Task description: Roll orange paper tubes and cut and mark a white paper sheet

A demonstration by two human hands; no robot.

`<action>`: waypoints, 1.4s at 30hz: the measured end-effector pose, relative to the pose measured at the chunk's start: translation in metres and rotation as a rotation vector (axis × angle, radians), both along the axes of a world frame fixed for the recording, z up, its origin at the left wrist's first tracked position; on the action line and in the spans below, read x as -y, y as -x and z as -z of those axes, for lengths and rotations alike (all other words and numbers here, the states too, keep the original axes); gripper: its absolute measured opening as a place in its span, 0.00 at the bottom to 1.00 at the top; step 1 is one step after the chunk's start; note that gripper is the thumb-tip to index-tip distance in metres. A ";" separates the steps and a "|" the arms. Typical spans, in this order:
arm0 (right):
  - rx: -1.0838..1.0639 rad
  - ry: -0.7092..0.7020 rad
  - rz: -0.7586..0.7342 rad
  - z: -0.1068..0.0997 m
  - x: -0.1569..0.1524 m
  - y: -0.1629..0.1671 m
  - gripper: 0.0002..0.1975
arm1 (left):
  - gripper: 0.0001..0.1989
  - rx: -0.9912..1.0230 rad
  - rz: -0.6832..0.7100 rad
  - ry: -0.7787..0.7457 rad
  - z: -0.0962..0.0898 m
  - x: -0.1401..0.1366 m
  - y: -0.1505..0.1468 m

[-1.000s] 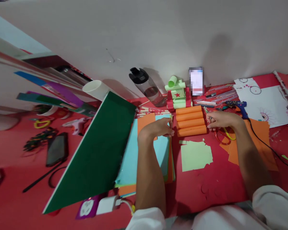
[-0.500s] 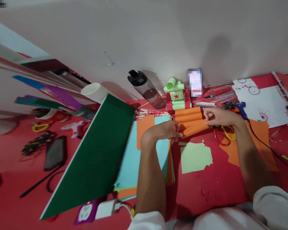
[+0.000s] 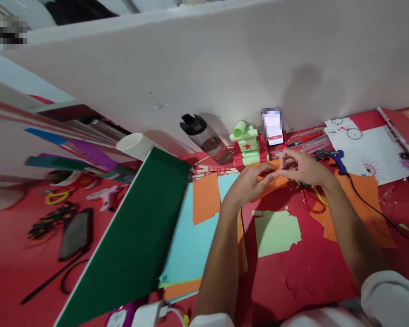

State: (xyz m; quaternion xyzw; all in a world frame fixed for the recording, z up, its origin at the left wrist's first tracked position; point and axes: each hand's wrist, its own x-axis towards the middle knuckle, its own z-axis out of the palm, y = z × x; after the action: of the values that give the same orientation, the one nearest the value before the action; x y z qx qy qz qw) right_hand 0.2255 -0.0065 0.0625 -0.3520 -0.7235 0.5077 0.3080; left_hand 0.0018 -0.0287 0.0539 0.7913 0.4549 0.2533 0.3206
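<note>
My left hand (image 3: pixel 250 181) and my right hand (image 3: pixel 301 168) meet fingertip to fingertip over orange paper rolls (image 3: pixel 271 187). Both are pinched closed, and whatever sits between the fingertips is too small or hidden to make out. My hands cover most of the rolls. Just behind stands a green paper piece made of rolls (image 3: pixel 250 144), with red sides and a red star. In front lies a pale green paper sheet with a ragged edge (image 3: pixel 277 231). Scissors with red and yellow handles (image 3: pixel 315 202) lie near my right wrist.
A dark green board (image 3: pixel 132 236) leans at left beside stacked coloured paper (image 3: pixel 187 250). A water bottle (image 3: pixel 209 141) and a lit phone (image 3: pixel 273 129) stand by the wall. Right of my hands are a blue glue gun (image 3: pixel 337 159) with a cord and orange sheets (image 3: pixel 357 204).
My hands were apart at the two ends of the orange rolls. They have come together above them, fingertips meeting. The camera view has tilted up slightly.
</note>
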 end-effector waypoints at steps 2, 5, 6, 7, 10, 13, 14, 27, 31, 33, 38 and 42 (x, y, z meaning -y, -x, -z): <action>0.016 -0.022 0.020 -0.002 0.000 0.000 0.10 | 0.15 0.025 -0.015 -0.018 0.000 0.000 0.000; 0.029 -0.049 0.035 -0.002 0.000 0.001 0.09 | 0.13 0.029 -0.033 -0.041 0.001 0.000 0.000; 0.031 -0.057 0.039 -0.001 -0.001 0.001 0.09 | 0.13 0.025 -0.040 -0.048 0.001 0.000 -0.001; 0.032 -0.063 0.043 0.000 -0.001 0.001 0.09 | 0.13 0.021 -0.046 -0.055 0.002 0.000 -0.001; 0.031 -0.084 0.042 0.003 -0.002 0.002 0.09 | 0.11 0.007 -0.064 -0.068 0.003 0.000 -0.004; 0.017 -0.064 0.027 0.003 -0.002 0.001 0.07 | 0.09 -0.019 -0.076 -0.092 0.005 0.000 -0.005; 0.006 -0.059 0.036 0.003 -0.002 0.000 0.06 | 0.09 -0.024 -0.081 -0.106 0.006 0.000 -0.005; 0.163 -0.307 0.175 -0.005 -0.003 -0.003 0.03 | 0.07 0.002 -0.154 -0.330 0.015 -0.002 -0.002; 0.231 -0.374 0.194 -0.004 -0.003 -0.001 0.03 | 0.07 -0.014 -0.151 -0.365 0.015 -0.002 -0.003; 0.265 -0.396 0.206 -0.003 -0.003 0.000 0.03 | 0.06 -0.024 -0.146 -0.374 0.015 -0.001 -0.004; 0.331 -0.400 0.197 -0.002 -0.002 0.001 0.03 | 0.07 -0.061 -0.170 -0.396 0.015 -0.001 -0.006; 0.386 -0.405 0.174 0.000 -0.003 0.001 0.03 | 0.07 -0.087 -0.188 -0.404 0.017 -0.001 -0.007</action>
State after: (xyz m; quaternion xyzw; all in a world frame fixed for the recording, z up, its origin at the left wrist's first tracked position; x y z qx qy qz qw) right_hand 0.2241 -0.0032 0.0625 -0.4339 -0.8225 0.2483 0.2712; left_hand 0.0086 -0.0275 0.0368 0.8038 0.4800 0.3334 0.1108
